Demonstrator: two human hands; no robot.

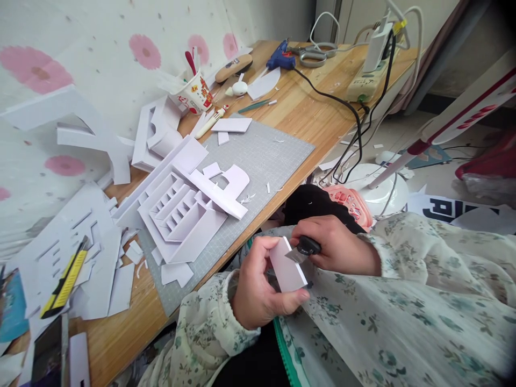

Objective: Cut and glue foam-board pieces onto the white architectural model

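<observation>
My left hand [258,285] grips a small white foam board piece [285,269] by its ends, above my lap. In my right hand [334,242] is a utility knife [308,245] with a black end, its blade touching the right edge of the board. Most of the knife's handle is hidden inside my fist. On the grey cutting mat [278,145], left of my hands, lies a white foam board model [181,209] with small stepped compartments.
A yellow utility knife [64,279] rests on cut white sheets [97,242] at left. Along the back are a paper cup [195,94], a blue glue gun [282,56], scissors [312,55] and a power strip [366,80]. Black cords hang over the table's right edge.
</observation>
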